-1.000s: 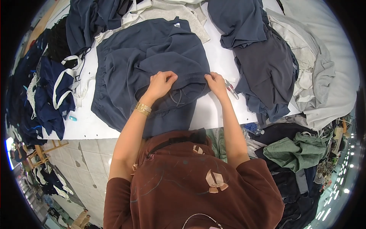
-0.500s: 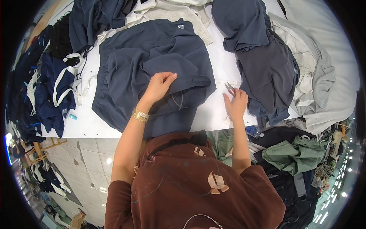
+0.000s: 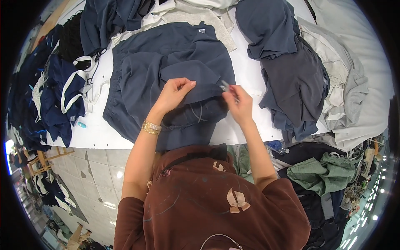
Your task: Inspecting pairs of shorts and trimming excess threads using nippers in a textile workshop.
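A dark blue-grey garment [image 3: 143,79] with a gathered waistband along its left side lies spread and rumpled on the white table in front of me. My left hand [image 3: 176,92] pinches a folded hem of it near the middle, thumb against forefinger. At the hem's right end, my right hand [image 3: 238,102] is closed round a small pair of thread snips [image 3: 225,86], blurred by motion. The blades touch or nearly touch the cloth; I cannot tell which. Below the hem hangs a pale loop of cord [image 3: 197,113].
To the right lies a pile of dark trousers-like garments [image 3: 291,79], with pale grey cloth [image 3: 348,83] beyond. Navy clothes with white straps [image 3: 68,93] hang over the left edge. A small turquoise object [image 3: 82,124] rests near the white table's [image 3: 93,139] front edge. Green fabric [image 3: 325,171] is heaped at lower right.
My right hand has moved left and up with the snips, from the bare table to the hem's right end. My left hand keeps its pinch in nearly the same place.
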Demonstrator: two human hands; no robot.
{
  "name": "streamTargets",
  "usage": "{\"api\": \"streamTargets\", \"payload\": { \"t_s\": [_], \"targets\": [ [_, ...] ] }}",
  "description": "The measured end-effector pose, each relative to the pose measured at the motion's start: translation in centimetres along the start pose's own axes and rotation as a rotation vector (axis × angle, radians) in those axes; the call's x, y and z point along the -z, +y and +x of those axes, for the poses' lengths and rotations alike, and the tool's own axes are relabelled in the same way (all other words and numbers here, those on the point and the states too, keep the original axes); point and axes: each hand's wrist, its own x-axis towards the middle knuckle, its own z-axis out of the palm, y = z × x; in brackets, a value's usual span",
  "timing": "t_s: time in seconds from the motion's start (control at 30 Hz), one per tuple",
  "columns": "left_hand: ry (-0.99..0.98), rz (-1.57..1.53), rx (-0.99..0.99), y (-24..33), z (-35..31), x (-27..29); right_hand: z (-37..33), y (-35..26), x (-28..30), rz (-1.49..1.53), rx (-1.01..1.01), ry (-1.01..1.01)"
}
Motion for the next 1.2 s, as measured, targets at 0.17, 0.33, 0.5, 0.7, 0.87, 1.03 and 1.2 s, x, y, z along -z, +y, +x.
{"api": "streamTargets", "payload": {
  "t_s": [0.17, 0.33, 0.5, 0.7, 0.87, 1.03, 1.2],
  "targets": [
    [-0.011, -0.003, 0.026, 0.7, -0.1, 0.0, 1.1, -0.6, -1.5, -0.322, 0.322, -0.120],
    [-0.021, 0.023, 0.021, 0.6, -0.3, 0.1, 1.5, -0.8, -1.8, -0.416, 0.356, -0.171],
    [-0.029, 0.044, 0.019, 1.0, -0.5, 0.0, 1.7, -0.8, -1.8, -0.450, 0.387, -0.184],
    [-0.027, 0.088, 0.020, 1.0, -0.3, 0.0, 1.8, -0.6, -1.7, -0.488, 0.423, -0.180],
    [-0.027, 0.091, 0.035, 0.6, -0.2, 0.0, 1.7, -0.6, -1.3, -0.462, 0.418, -0.192],
    [-0.041, 0.105, 0.046, 0.9, -0.1, 0.0, 1.9, -0.7, -1.5, -0.489, 0.436, -0.197],
    [-0.014, 0.108, 0.021, 1.2, -0.3, -0.3, 2.0, -0.4, -1.6, -0.499, 0.445, -0.193]
  ]
}}
